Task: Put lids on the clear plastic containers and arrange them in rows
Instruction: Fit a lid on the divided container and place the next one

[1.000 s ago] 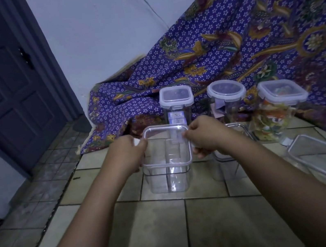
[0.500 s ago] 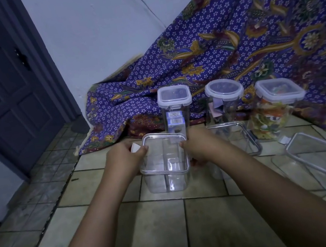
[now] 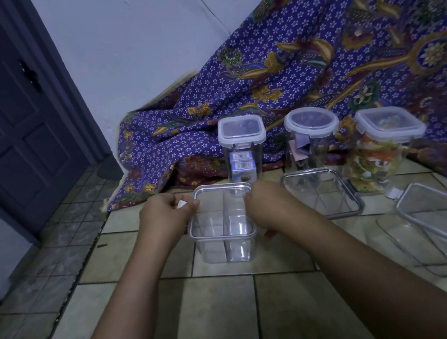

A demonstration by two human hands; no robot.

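Observation:
A clear square container (image 3: 226, 238) with an inner divider stands on the tiled floor between my hands. A clear lid (image 3: 222, 196) lies on its rim, tilted up at the back. My left hand (image 3: 167, 220) pinches the lid's left edge. My right hand (image 3: 265, 206) grips its right edge. Behind stand three lidded containers in a row: a tall square one (image 3: 241, 148), a round one (image 3: 313, 136) and a square one (image 3: 382, 154) with colourful contents.
To the right lie a lidded clear container (image 3: 322, 194), a tilted clear container (image 3: 438, 214) and a flat clear lid (image 3: 425, 253). A purple patterned cloth (image 3: 317, 65) drapes down the wall behind. A dark door (image 3: 0, 117) stands at left.
Both hands have lowered the lid onto the square container's rim and shifted slightly; the view moved a little closer.

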